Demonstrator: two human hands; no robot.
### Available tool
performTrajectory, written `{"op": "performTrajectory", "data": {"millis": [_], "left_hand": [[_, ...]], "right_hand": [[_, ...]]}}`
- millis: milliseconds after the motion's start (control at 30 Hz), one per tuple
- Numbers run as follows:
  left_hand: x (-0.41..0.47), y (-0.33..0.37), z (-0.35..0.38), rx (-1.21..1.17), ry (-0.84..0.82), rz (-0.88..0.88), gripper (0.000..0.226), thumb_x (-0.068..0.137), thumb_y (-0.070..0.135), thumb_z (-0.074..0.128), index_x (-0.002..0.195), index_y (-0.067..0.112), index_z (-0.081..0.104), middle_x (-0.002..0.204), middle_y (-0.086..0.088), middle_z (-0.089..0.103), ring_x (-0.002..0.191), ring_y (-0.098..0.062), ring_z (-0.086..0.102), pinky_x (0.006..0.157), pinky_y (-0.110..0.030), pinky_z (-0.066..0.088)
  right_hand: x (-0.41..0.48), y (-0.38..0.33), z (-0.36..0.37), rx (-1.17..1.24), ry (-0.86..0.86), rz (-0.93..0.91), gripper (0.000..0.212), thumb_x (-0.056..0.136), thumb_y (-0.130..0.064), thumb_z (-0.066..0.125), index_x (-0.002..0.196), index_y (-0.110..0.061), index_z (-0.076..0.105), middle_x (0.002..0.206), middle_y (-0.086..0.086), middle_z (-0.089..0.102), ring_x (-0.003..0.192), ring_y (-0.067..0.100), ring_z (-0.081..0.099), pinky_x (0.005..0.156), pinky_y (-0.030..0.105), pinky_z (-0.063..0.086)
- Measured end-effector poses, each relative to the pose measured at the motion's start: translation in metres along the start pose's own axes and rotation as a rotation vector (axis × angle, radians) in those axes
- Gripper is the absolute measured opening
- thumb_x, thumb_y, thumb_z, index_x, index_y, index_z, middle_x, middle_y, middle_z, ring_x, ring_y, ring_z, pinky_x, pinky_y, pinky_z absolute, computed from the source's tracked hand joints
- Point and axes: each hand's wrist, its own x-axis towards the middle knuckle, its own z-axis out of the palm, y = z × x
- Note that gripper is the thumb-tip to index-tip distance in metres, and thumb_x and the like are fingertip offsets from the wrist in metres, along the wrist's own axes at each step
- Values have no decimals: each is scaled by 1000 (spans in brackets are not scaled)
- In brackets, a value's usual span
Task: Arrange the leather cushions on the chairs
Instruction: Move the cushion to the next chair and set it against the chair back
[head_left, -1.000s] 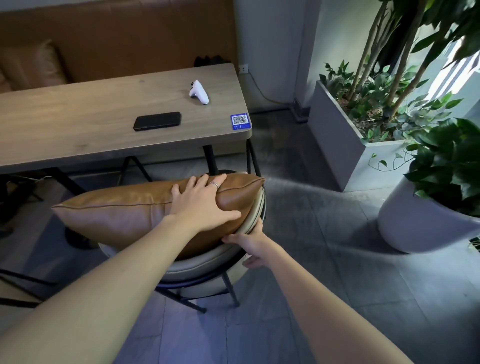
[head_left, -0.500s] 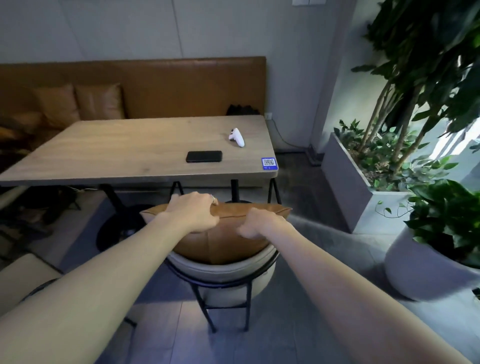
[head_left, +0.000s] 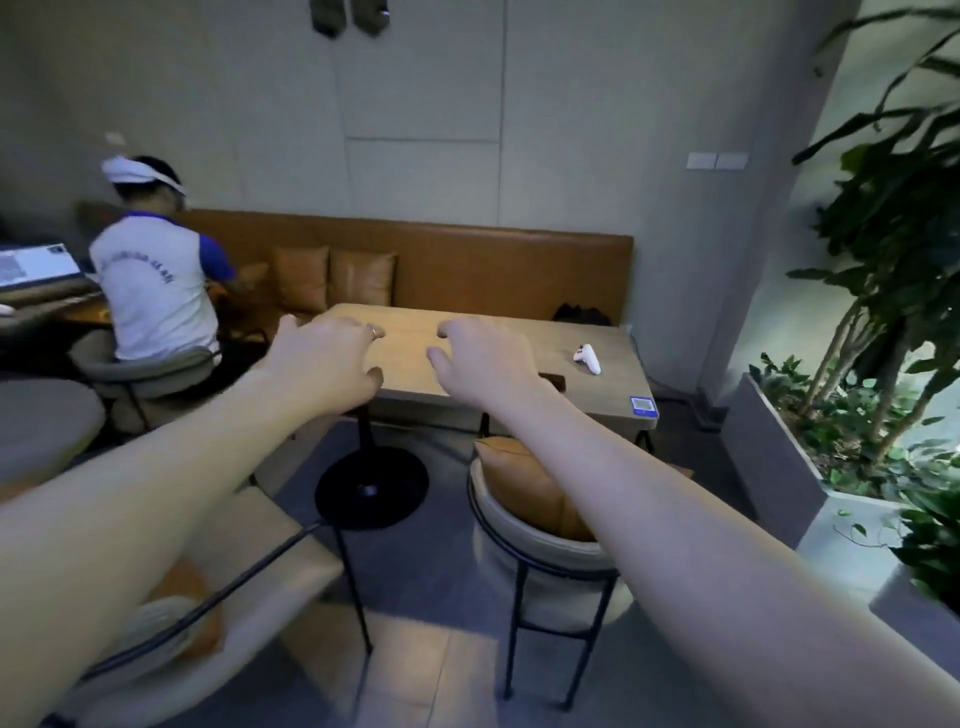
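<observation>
The tan cushion (head_left: 524, 488) sits upright in the round chair (head_left: 540, 551) just below our right arm. Our left hand (head_left: 324, 358) and right hand (head_left: 483, 358) hover in front of the table (head_left: 613, 384), fingers loosely curled, both empty.

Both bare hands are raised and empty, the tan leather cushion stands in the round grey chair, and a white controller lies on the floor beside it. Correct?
Not quite. The head view shows the white controller lying on the light wooden table, not the floor. The rest holds: left hand and right hand are raised and empty, and the tan leather cushion stands in the round grey chair.
</observation>
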Motion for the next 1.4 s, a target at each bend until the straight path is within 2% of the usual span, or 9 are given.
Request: {"op": "performTrajectory", "data": {"millis": [67,167,267,400,667,800,933,1167,1400], "left_hand": [[-27,-37,-19,-7,130,-33,63,95,45,56,154,26,41,153,-3,52,141,-26,45,111,-55,37],[-69,-82,-44,-16,286,-105,67,97,47,56,157,25,37,161,-6,42,150,-29,33,117,-58,28],[-106,-121,-62,-8,429,-179,67,98,52,48,158,24,36,164,-11,37,152,-34,29,117,-62,24],[-147,-172,-75,-16,540,-275,70,96,56,30,158,23,36,164,-16,35,152,-39,29,114,-66,24],[-190,-254,-82,44,640,-416,65,99,50,40,160,27,32,167,-18,29,153,-40,23,115,-70,20],[-201,-287,-67,57,644,-460,65,101,50,44,161,28,28,167,-17,27,154,-40,23,116,-68,18],[-206,-317,-41,29,579,-530,68,100,56,33,162,30,22,170,-15,21,156,-39,16,117,-67,16],[-195,-368,39,-116,387,-701,69,103,60,32,163,38,8,173,-8,6,158,-34,3,120,-66,11],[-174,-430,129,-231,167,-858,72,102,61,35,163,37,6,174,-5,2,158,-33,2,119,-67,14]], "right_hand": [[0,-43,-15,-24,142,-84,39,105,-39,46,130,-14,63,120,9,69,109,33,65,89,47,53],[-3,-100,-27,18,333,-182,41,103,-37,49,132,-12,62,125,9,69,111,33,65,87,46,50],[-7,-148,-33,115,486,-271,43,99,-35,56,132,-10,64,127,10,70,116,32,65,89,46,52],[-5,-203,-40,141,588,-357,52,98,-37,55,143,-11,58,142,14,63,132,34,57,103,50,48],[18,-295,-35,200,623,-487,58,101,-39,49,152,-13,47,153,17,52,141,37,47,109,52,40],[29,-329,-13,240,591,-488,63,103,-42,44,160,-17,34,164,14,38,151,34,35,117,53,31],[39,-357,23,298,501,-478,67,103,-48,40,163,-21,27,170,11,28,155,33,25,122,52,20],[74,-391,120,318,304,-444,72,102,-57,35,165,-29,14,173,10,17,158,33,16,123,59,18],[124,-440,247,323,73,-403,73,102,-58,38,165,-29,14,174,10,13,158,36,15,121,63,16]]}}
